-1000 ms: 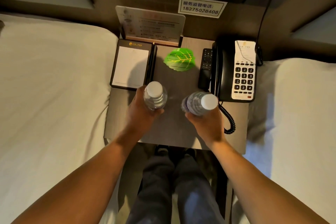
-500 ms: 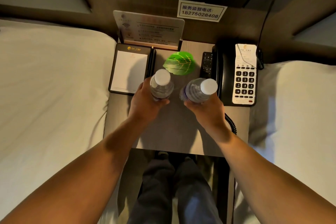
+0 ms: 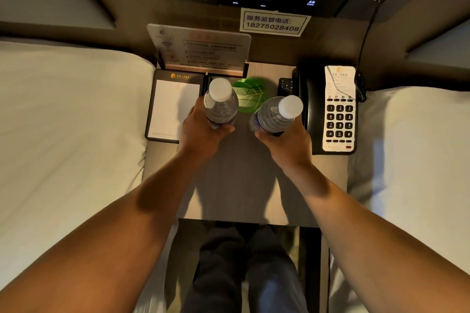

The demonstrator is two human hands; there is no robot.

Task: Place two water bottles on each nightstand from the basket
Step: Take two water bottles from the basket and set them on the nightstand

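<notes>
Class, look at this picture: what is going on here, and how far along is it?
A person stands at a nightstand between two beds. The left hand grips one water bottle and the right hand grips another water bottle. Both are capped and held over the tabletop near a green coaster, between a notepad and a telephone. Whether either bottle already touches the surface cannot be told.

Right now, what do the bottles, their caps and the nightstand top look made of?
Bottles: clear thin plastic, probably; ribbed walls, see-through.
Caps: white matte plastic with ridged edges.
Nightstand top: wood-look laminate or veneer, grey-brown with fine straight grain, low sheen; can't tell which.
</notes>
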